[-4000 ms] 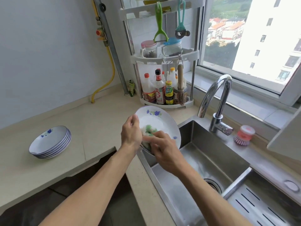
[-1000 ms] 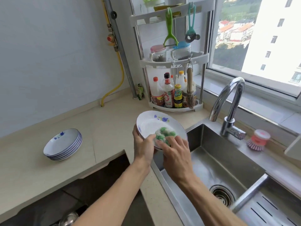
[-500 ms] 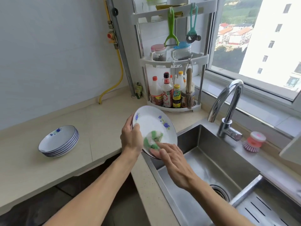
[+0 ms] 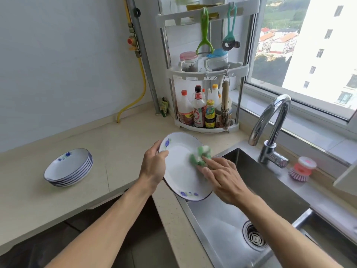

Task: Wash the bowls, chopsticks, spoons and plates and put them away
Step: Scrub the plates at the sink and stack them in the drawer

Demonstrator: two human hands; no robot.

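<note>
A white plate with blue flowers (image 4: 180, 169) is held tilted over the left rim of the steel sink (image 4: 251, 190). My left hand (image 4: 153, 167) grips the plate's left edge, thumb on its face. My right hand (image 4: 225, 178) presses a green scouring pad (image 4: 201, 155) against the plate's upper right with straight fingers. A stack of several matching plates (image 4: 68, 167) rests on the counter to the left.
A chrome faucet (image 4: 272, 124) stands behind the sink, with a pink dish brush (image 4: 302, 169) to its right. A corner rack with sauce bottles (image 4: 202, 111) sits at the back. The sink drain (image 4: 255, 236) lies at lower right.
The plate has turned in my left hand, and my right hand has slid the green pad from the plate's lower middle up to its upper right.
</note>
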